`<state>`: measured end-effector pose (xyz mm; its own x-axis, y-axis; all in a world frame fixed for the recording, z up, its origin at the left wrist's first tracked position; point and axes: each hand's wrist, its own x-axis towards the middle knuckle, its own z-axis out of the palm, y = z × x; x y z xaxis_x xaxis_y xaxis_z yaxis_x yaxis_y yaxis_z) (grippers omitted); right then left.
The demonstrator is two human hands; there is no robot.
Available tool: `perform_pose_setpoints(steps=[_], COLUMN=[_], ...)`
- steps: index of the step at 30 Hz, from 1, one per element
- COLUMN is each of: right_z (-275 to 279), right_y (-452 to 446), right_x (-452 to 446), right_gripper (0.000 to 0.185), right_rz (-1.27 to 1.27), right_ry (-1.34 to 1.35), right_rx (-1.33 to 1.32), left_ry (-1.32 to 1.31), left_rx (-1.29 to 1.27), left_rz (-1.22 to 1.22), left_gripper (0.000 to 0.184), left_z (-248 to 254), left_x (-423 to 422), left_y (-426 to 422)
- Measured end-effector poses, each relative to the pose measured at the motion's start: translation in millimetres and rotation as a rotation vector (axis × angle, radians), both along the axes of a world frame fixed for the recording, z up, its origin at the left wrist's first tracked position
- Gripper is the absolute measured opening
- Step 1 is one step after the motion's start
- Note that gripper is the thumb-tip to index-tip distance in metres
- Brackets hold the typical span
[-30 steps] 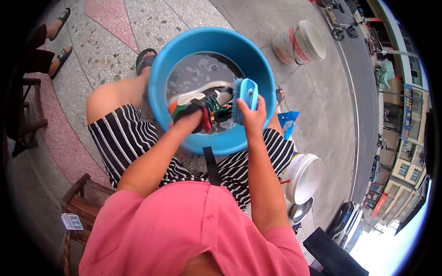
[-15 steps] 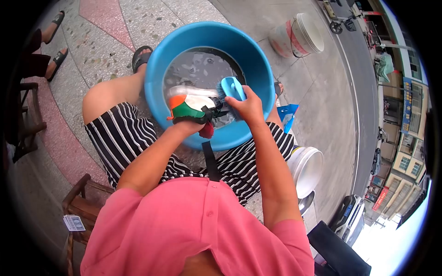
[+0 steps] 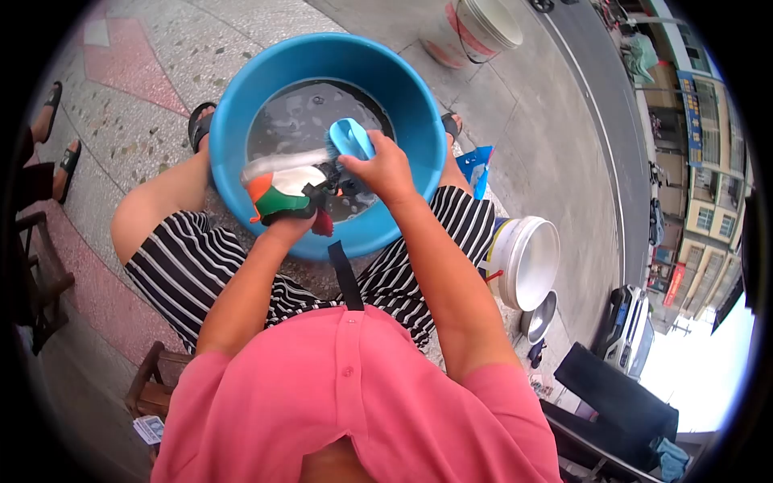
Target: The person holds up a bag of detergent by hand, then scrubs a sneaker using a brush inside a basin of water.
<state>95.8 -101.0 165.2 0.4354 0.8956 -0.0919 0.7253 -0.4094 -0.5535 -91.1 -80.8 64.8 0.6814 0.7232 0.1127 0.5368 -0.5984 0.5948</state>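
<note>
A blue scrub brush (image 3: 351, 138) is gripped by its handle in my right hand (image 3: 385, 167), its bristles against the toe end of a sneaker. The sneaker (image 3: 294, 179) is white, green and orange with a pale sole and black laces. My left hand (image 3: 291, 228) is pushed into its opening, so most of those fingers are hidden. A dark red flap (image 3: 323, 224) hangs by the laces. Both hands are over a large blue basin (image 3: 233, 105) with grey, sudsy water (image 3: 322, 113) in it.
At the upper right stands a white-and-red bucket (image 3: 475, 30). Beside my right leg are a blue packet (image 3: 476, 169), a white bucket (image 3: 531, 262) and a metal bowl (image 3: 539, 316). A wooden chair (image 3: 153, 394) is at lower left. Another person's feet (image 3: 60, 169) show far left.
The whole view has shifted, with the basin and hands now further left in it. The brush remains at the sneaker's toe end, tilted slightly differently. Both hands keep their holds.
</note>
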Motion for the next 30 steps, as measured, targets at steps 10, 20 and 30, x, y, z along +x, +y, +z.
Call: perform_pose_setpoints(steps=[10,20,30], right_z=[-32,20,-11], right_y=[-5,14,-10], right_x=[22,-44,46], right_gripper=[0.054,0.054,0.047], right_rz=[-0.218,0.207,-0.104], right_ry=[0.152,0.077,-0.153], right_rx=[0.076,0.037,0.172], left_ry=[-0.26,0.203,-0.209], left_rx=[0.25,-0.231,0.237], left_rz=[0.204,-0.012,0.032], left_gripper=[0.023,0.032,0.016], left_z=[-61,-38,-11], left_x=[-19,-10,-11], left_y=[-22,5,-3])
